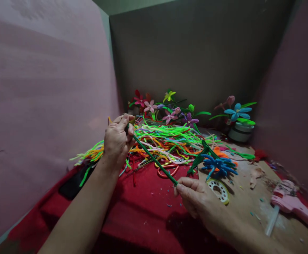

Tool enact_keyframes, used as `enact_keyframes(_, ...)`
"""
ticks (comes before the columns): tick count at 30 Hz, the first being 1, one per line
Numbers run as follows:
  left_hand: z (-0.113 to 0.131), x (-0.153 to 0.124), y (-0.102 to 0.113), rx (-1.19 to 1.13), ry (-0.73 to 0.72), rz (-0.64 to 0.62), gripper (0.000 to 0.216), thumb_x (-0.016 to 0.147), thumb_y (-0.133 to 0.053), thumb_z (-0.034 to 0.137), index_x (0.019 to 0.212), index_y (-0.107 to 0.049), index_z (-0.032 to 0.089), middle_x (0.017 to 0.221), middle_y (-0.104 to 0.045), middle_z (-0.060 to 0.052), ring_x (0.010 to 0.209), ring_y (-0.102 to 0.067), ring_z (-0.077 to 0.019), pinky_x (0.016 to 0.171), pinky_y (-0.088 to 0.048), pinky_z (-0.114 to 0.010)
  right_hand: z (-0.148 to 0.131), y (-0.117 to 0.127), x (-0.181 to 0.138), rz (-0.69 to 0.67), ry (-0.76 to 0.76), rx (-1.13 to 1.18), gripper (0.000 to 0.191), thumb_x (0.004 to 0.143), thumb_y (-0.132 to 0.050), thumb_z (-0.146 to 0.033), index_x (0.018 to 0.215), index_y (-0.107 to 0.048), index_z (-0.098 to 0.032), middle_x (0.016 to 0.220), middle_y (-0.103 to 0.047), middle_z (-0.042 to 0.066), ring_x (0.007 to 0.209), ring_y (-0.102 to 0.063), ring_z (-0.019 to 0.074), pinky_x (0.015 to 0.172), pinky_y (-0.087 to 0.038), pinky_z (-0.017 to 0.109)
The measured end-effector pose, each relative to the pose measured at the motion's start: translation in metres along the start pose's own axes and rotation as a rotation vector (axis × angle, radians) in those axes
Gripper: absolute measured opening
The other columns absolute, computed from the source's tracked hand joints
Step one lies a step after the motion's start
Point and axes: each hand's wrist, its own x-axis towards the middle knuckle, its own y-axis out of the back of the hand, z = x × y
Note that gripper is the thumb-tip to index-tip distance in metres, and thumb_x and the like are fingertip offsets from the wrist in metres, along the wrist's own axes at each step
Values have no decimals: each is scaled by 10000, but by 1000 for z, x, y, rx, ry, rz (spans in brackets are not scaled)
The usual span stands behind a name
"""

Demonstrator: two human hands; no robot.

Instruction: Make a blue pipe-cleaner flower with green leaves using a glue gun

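A thin green stem (154,158) stretches diagonally between my two hands above the red cloth (143,211). My left hand (118,139) is closed round its upper end, close to a heap of coloured pipe cleaners (169,139). My right hand (196,197) pinches its lower end with thumb and forefinger. Just right of the stem lies a blue pipe-cleaner flower (218,165) with green leaves. Beside my right hand sits a roll of tape (218,190).
Finished pipe-cleaner flowers (167,107) stand at the back, and a small pot with a blue flower (240,121) at the back right. A pink glue gun (291,204) lies at the right. Red-handled scissors (167,169) rest under the pile. Cardboard walls enclose the space.
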Motion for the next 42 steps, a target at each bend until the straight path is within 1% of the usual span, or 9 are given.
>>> enact_keyframes(4, -2, 2, 6, -155, 17, -144, 166, 845, -538, 282, 796, -634, 157, 548, -528, 30, 360, -388, -33, 325, -341, -160, 5, 2, 3, 22, 9, 79, 305, 739, -586, -464, 700, -550, -163, 360, -275, -108, 321, -170, 41, 328, -116, 203)
enact_keyframes(8, -3, -1, 8, -219, 69, -249, 140, 809, -550, 132, 905, -650, 110, 729, -605, -28, 529, -520, -53, 463, -456, -167, 8, 4, 5, 54, 6, 138, 277, 763, -582, -427, 702, -545, -160, 359, -267, -110, 319, -147, 37, 322, -116, 195)
enact_keyframes(15, -5, -3, 14, -167, 67, -186, 127, 765, -541, 113, 845, -640, 113, 653, -583, 1, 429, -459, -42, 373, -403, -166, 14, 5, 5, 54, 4, 82, 297, 784, -559, -452, 727, -555, -161, 381, -253, -108, 344, -154, 45, 340, -106, 207)
enact_keyframes(24, 3, -5, 13, -234, 128, -59, 75, 790, -548, 140, 785, -616, 109, 440, -357, 98, 278, -248, 8, 251, -198, -104, 6, 0, -2, 79, 29, -121, 266, 770, -571, -413, 674, -553, -165, 410, -298, -90, 361, -208, 45, 355, -117, 207)
enact_keyframes(28, 1, -9, 7, -289, 98, -145, 127, 818, -575, 242, 873, -630, 141, 492, -476, 74, 318, -337, -6, 299, -304, -114, 4, 2, 1, 93, 55, 32, 253, 781, -559, -400, 694, -553, -163, 381, -265, -105, 345, -177, 45, 345, -112, 203)
enact_keyframes(30, -4, -13, 2, -296, 164, -232, 227, 799, -607, 295, 961, -628, 138, 683, -620, 6, 405, -448, -17, 368, -393, -127, 2, 4, 3, 106, 91, 122, 244, 780, -565, -389, 694, -552, -161, 378, -274, -106, 341, -173, 41, 340, -133, 193)
enact_keyframes(33, -15, -21, -4, -178, 305, -363, 285, 739, -671, 252, 978, -636, 100, 873, -677, -82, 476, -532, -48, 384, -425, -150, -2, 6, 4, 123, 114, 211, 220, 773, -584, -360, 690, -555, -158, 382, -266, -111, 339, -163, 35, 336, -150, 180)
enact_keyframes(38, -37, -32, -10, -63, 445, -458, 185, 758, -641, 252, 848, -665, 91, 726, -668, -54, 455, -544, -63, 396, -430, -165, -2, 11, 5, 92, 81, 275, 207, 786, -587, -344, 703, -557, -157, 403, -272, -109, 338, -153, 29, 337, -132, 180)
enact_keyframes(42, -47, -31, -11, 45, 371, -344, 164, 743, -657, 274, 786, -666, 117, 582, -621, -12, 446, -533, -75, 388, -407, -167, -3, 11, 5, 55, 40, 313, 225, 781, -592, -368, 737, -562, -149, 424, -257, -114, 349, -134, 23, 348, -103, 181)
